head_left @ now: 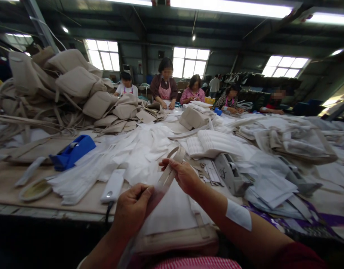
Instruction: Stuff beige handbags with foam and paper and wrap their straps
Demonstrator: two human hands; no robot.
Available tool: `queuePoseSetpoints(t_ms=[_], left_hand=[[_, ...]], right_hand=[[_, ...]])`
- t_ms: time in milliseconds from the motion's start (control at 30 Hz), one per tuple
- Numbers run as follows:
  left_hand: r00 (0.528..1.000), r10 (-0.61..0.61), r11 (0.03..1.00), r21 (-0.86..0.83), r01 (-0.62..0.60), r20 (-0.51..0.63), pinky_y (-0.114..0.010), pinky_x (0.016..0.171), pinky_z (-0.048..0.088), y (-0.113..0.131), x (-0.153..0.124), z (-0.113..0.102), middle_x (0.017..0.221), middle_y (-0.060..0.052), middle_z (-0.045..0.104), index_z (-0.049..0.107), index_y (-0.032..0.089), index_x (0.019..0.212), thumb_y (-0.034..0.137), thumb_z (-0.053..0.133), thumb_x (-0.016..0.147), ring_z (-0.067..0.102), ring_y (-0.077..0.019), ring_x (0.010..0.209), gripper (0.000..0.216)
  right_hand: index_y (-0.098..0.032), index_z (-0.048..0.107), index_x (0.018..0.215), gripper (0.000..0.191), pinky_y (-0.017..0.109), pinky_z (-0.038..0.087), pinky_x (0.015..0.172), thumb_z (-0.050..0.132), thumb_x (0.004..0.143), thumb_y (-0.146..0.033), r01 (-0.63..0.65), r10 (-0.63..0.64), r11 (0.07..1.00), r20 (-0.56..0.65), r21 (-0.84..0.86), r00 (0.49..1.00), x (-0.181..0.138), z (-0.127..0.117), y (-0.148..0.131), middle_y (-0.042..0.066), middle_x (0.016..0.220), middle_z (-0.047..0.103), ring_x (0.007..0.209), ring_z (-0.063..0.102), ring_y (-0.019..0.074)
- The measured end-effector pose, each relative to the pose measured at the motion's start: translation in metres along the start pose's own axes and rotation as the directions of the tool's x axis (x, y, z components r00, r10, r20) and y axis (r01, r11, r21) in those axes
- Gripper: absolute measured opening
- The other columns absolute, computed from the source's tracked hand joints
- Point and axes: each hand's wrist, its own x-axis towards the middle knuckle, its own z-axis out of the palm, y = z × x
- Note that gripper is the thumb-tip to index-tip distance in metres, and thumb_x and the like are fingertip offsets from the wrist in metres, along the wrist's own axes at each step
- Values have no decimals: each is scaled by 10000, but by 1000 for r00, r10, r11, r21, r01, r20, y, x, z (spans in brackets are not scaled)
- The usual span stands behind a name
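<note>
Above the near table edge (48, 213), beige strap (168, 174) runs slantwise between both hands. Left hand (132, 209) pinches its lower end, thumb on top. Right hand (184, 175) grips the upper part, where it loops over. Strap's lower tip hidden inside left fingers. Beige pad (174, 236) lies beneath, partly covered by forearms. White fabric pieces (144, 149) crowd beyond. Bare tabletop shows only leftward, near blue tape dispenser (72, 151).

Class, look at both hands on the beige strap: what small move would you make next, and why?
Probably slide the left hand up the beige strap toward the right hand. The right hand pinches the strap near its looped end, the left hand grips it lower down, and the stretch between them looks straight, above the white padded panel.
</note>
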Motion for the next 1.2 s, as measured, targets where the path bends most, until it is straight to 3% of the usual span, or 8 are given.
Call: queuePoseSetpoints(t_ms=[167,333,500,633,867,1000,1100,1200], left_hand=[[1000,-11,1000,-25,12,8,-229,572,424,19,6,-5,645,11,674,700,194,744,424,605,822,562,-150,616,261],[998,62,998,-1,-62,1,-219,555,410,30,11,1,644,13,682,711,192,748,365,595,837,569,-136,605,227],[997,71,997,19,-72,10,-218,569,425,24,14,10,633,16,680,717,193,780,414,603,844,572,-129,602,257],[992,120,992,-53,-118,29,-228,635,468,19,19,18,719,2,710,710,184,852,420,589,860,618,-139,665,265],[941,105,992,-95,-78,323,-324,794,534,-8,30,8,1004,-73,718,567,160,1215,433,625,832,681,-208,882,474],[945,233,969,21,-244,230,-368,895,516,-16,31,1,1084,-80,679,526,190,1254,375,665,811,651,-217,1001,500],[892,425,887,124,-444,154,-372,977,466,-13,31,4,1158,-83,626,615,214,1117,314,643,827,586,-219,1111,308],[892,430,877,169,-449,140,-345,924,496,-11,32,9,1111,-84,624,648,210,952,299,582,860,605,-211,1056,144]], right_hand=[[-162,731,950,294,359,494,793,691,799,-411,101,-95,994,115,-49,989,0,12,-18,101,966,737,832,658,206],[-168,747,958,314,340,480,793,645,831,-437,29,5,989,230,-145,973,-19,24,-19,82,928,737,855,656,199],[-146,746,927,394,270,433,594,666,772,-500,-78,103,947,65,-312,993,-25,20,-10,26,695,675,607,573,136],[-110,726,795,392,231,378,503,673,741,-495,-29,-1,902,-70,-430,998,-20,19,-5,6,603,611,531,503,106],[-93,705,858,478,214,380,384,661,710,-545,-87,43,920,-122,-383,992,-9,-2,1,-7,530,576,413,481,97],[-98,696,872,489,219,401,357,664,711,-558,-84,50,935,-105,-345,993,-4,-7,5,-4,529,585,387,489,102],[-101,705,852,469,208,398,378,673,717,-549,-65,38,939,-87,-338,996,-2,-3,7,0,532,593,402,491,95],[-101,705,821,468,208,406,432,695,703,-554,-36,13,952,-79,-305,997,-2,2,10,16,573,617,457,517,98]])
